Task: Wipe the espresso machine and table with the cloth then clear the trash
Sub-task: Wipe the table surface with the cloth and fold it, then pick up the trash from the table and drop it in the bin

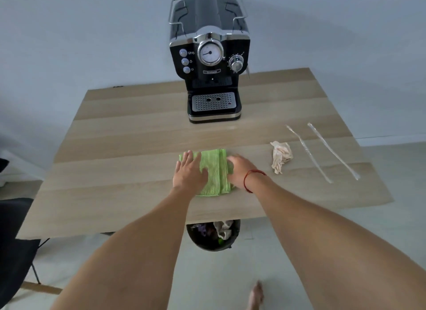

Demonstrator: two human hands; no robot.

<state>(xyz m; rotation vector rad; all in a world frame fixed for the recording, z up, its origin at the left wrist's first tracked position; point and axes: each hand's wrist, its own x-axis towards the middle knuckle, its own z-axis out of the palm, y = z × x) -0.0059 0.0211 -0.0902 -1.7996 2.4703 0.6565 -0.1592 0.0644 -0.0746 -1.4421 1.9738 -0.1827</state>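
Head view. Landmark: espresso machine (211, 58), at the far edge of the table (115, 148). Well left of the machine and nearer the camera is a black chair (13, 240), partly out of frame. In front of the machine, slightly left: left hand (190, 171), fingers straight and spread, pressing flat on the cloth (214, 169). The cloth lies directly in front of the machine, well apart from it; it is folded, green and ribbed. Judgement: light, soft, limp. It would drape if lifted by a corner, so bunch it in the palm or grip across the fold. Below the table's near edge, in line with the machine, is a bin (213, 237) holding rubbish. In front of the machine, slightly right: right hand (241, 171), fingers bent over the cloth's right edge, apparently gripping the fold. Further right is a crumpled paper (281, 156); probably very light, pinch anywhere. Furthest right of the machine are two clear wrappers (309, 154), thin and flat on the wood. They likely need sliding to the edge before pinching.
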